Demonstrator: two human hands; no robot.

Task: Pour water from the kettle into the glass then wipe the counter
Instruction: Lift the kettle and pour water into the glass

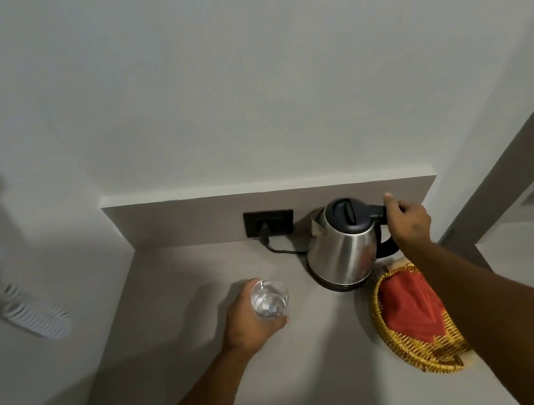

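Note:
A steel kettle (342, 253) with a black lid and handle sits on its base at the back of the grey counter (179, 319), spout pointing left. My right hand (407, 221) is wrapped around the kettle's black handle. A clear glass (269, 298) stands on the counter to the kettle's left, and my left hand (249, 323) grips it from the left side. A red cloth (413, 307) lies in a woven yellow basket (405, 351) to the right, partly hidden under my right forearm.
A black cord runs from the kettle's base to a black wall socket (269, 222) behind it. White walls close the counter at the back and left. A white ribbed object (35, 316) hangs on the left wall. A grey ledge slants at the right.

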